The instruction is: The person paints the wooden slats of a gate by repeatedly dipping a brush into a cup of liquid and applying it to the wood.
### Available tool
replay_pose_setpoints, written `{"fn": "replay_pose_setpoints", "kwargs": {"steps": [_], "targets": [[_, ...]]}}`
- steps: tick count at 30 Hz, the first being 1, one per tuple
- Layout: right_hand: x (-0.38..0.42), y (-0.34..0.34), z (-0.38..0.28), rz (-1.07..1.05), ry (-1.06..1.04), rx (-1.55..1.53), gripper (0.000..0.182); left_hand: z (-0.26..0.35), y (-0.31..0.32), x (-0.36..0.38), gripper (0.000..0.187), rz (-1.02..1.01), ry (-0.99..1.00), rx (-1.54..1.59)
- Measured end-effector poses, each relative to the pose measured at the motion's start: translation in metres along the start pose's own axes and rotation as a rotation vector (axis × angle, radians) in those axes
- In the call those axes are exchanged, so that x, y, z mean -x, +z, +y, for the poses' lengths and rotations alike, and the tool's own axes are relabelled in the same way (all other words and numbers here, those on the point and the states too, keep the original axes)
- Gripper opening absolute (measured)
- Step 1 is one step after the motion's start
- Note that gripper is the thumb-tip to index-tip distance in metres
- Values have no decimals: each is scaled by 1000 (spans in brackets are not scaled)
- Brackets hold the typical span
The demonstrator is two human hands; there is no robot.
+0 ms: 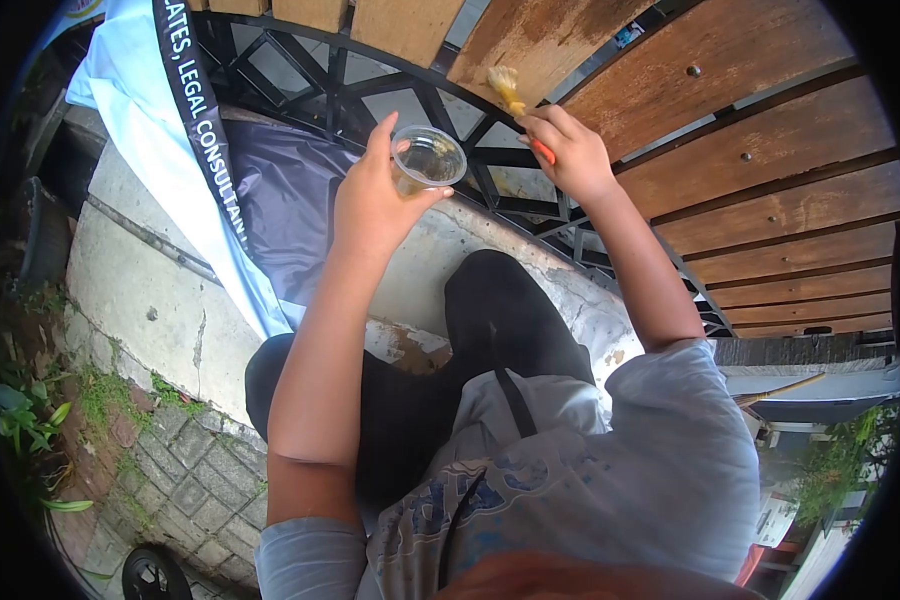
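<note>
My left hand (380,187) is wrapped round a clear plastic cup (429,158), its open top facing me and a little yellowish residue showing on the inside. In my right hand (568,152) is a paintbrush (511,92), gripped by its orange-tipped handle, with pale bristles pointing up and away from me. The bristles overlap a wooden slat (540,45) of the fence in this view. That slat has darker, wet-looking brown patches near its upper part.
Brown wooden slats (740,155) on a black metal frame (335,75) curve ahead and right. A printed banner (160,150) drapes over the concrete ledge (140,270) at left. Plants (30,415) and paving bricks (195,490) lie lower left, near a black wheel (155,575).
</note>
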State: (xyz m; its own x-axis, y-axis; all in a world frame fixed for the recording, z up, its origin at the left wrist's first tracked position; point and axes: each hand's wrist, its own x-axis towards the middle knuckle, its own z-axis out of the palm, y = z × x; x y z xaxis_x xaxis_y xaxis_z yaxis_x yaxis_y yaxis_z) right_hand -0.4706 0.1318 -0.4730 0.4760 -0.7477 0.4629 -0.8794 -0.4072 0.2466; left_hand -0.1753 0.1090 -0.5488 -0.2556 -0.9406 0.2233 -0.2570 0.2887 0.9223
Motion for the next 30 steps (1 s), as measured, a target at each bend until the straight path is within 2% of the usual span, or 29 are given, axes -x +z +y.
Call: {"fn": "replay_pose_setpoints", "kwargs": {"steps": [4,8,10,13,16,18,20,22,23,24,26,28,30], "targets": [[-6,-12,-8,-68,94,-20,25,1,-2,12,108,-25,6,-37],[-50,-67,11,188,124,1,21,18,-8,33,107,-44,17,-73],[-65,-91,25,285,99,46,25,28,-11,43,107,-38,18,-42],[-69,-108,32,364,22,125,27,35,-15,52,106,-32,-7,-24],[-59,-97,29,376,-25,113,29,39,-23,57,106,-18,13,-79],[-42,-76,25,332,-40,136,35,42,-28,59,104,-38,-42,-150],[-25,-55,20,162,-21,131,36,42,-30,58,103,-24,-50,-157],[-12,-26,14,103,17,118,35,40,-30,57,103,-15,-59,-163],[-10,-12,16,169,-42,88,25,38,-28,56,104,-8,-44,-178],[-9,-4,13,171,-45,81,25,38,-28,54,105,1,-29,-191],[0,10,4,18,11,-59,32,38,-26,49,106,-17,-35,-195],[0,22,-1,-40,10,-157,28,36,-23,46,106,-49,-41,-191],[1,25,-5,-111,104,-203,23,32,-19,41,107,-76,-41,-161]]}}
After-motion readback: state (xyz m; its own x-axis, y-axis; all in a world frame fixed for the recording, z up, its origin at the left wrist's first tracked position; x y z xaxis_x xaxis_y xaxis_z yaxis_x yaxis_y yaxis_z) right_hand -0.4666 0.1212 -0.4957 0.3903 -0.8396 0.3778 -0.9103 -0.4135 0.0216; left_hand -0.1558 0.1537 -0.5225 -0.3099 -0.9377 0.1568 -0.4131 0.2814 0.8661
